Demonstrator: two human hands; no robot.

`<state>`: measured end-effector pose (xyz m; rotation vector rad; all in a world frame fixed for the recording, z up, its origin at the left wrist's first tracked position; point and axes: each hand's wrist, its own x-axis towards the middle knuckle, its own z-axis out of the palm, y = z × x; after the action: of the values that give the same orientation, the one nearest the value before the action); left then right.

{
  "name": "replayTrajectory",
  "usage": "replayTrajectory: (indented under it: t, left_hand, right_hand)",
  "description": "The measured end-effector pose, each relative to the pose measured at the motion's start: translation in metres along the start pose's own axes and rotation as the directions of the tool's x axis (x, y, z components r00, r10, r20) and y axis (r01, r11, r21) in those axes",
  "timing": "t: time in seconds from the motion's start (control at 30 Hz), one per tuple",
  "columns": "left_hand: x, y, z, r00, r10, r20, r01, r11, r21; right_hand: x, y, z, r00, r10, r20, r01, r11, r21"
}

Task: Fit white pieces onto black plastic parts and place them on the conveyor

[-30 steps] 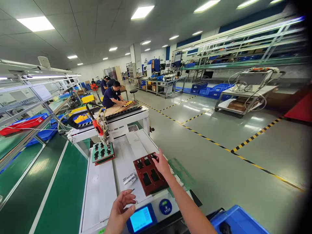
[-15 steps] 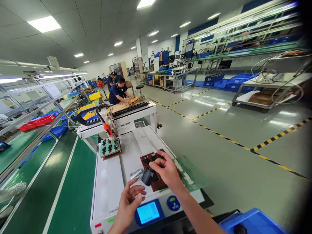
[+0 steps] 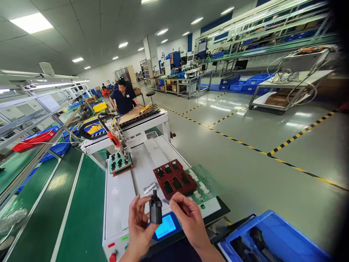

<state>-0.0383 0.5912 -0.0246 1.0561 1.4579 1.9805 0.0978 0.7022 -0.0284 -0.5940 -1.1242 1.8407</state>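
Observation:
My left hand [image 3: 139, 225] is closed around a small black cylindrical part [image 3: 155, 210] and holds it upright above the machine's blue screen [image 3: 167, 226]. Just right of the part, my right hand [image 3: 191, 220] has curled fingers, with thumb and forefinger pinched near a thin grey piece that I cannot make out. Beyond both hands a red fixture tray [image 3: 174, 178] with dark pockets lies on the white machine bed [image 3: 122, 196]. It rests beside a green board [image 3: 208, 182].
Farther back, a green fixture [image 3: 120, 163] with black parts sits under a cabled tool head [image 3: 116, 136]. A blue bin [image 3: 272, 236] holding black parts stands at lower right. A green conveyor [image 3: 73, 218] runs along the left. A person [image 3: 124, 98] works at the following station.
The black part has passed from my right hand to my left and come nearer, over the screen. The red tray now lies uncovered. The person at the far station has straightened up.

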Motion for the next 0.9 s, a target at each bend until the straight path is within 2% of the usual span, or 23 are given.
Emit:
replayTrajectory:
  t: [0.1,0.2,0.37,0.6,0.9]
  left_hand:
    - [-0.001,-0.002,0.004,0.999,0.04,-0.029,-0.039,0.998,0.04]
    - [-0.003,-0.003,0.006,0.999,0.046,0.012,-0.047,0.998,0.042]
    - [-0.006,-0.002,0.009,0.996,0.081,0.034,-0.082,0.995,0.054]
    - [-0.009,-0.007,0.006,0.995,0.067,0.072,-0.07,0.997,0.041]
    - [-0.008,-0.004,0.005,0.997,0.053,0.05,-0.057,0.996,0.069]
  right_hand:
    - [-0.011,-0.003,0.007,0.97,0.21,0.12,-0.226,0.965,0.132]
    - [-0.015,-0.001,0.013,0.943,0.302,0.138,-0.32,0.937,0.137]
    - [-0.016,0.001,0.013,0.951,0.279,0.132,-0.294,0.95,0.105]
    - [-0.016,0.003,0.01,0.957,0.258,0.135,-0.264,0.964,0.029]
    - [-0.019,0.004,0.013,0.973,0.19,0.134,-0.176,0.979,-0.105]
